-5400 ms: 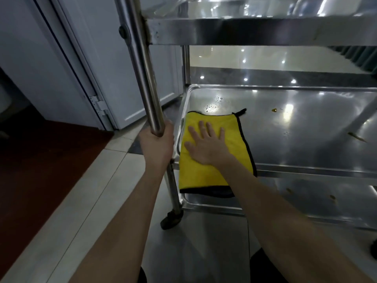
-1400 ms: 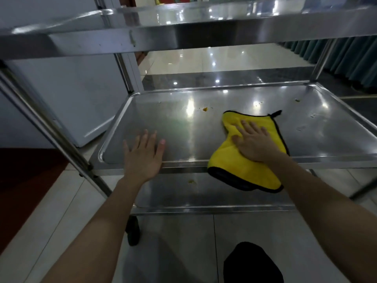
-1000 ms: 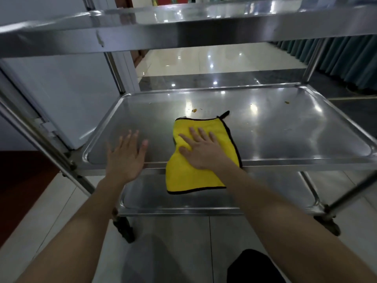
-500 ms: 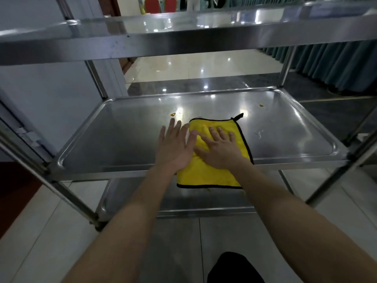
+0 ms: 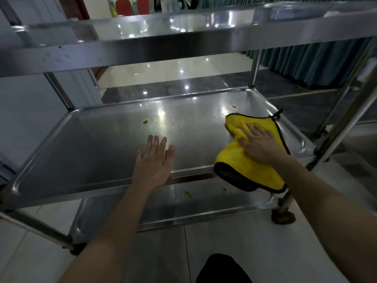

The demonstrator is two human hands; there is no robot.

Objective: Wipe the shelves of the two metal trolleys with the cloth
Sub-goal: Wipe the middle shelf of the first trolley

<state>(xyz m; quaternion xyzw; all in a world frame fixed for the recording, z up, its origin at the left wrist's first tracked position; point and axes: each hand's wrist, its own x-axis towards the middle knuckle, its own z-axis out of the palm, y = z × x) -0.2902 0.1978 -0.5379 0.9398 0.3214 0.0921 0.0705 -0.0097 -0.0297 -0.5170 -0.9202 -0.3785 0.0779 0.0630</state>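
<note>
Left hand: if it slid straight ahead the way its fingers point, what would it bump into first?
Likely nothing before the far rim of the middle shelf. The left hand points across bare steel, its line passing just right of the orange crumb. Unclear depth makes a brush with that crumb uncertain.

Cloth (image 5: 253, 160) on mid shelf (image 5: 102, 144) R side, overhanging front edge.
</note>
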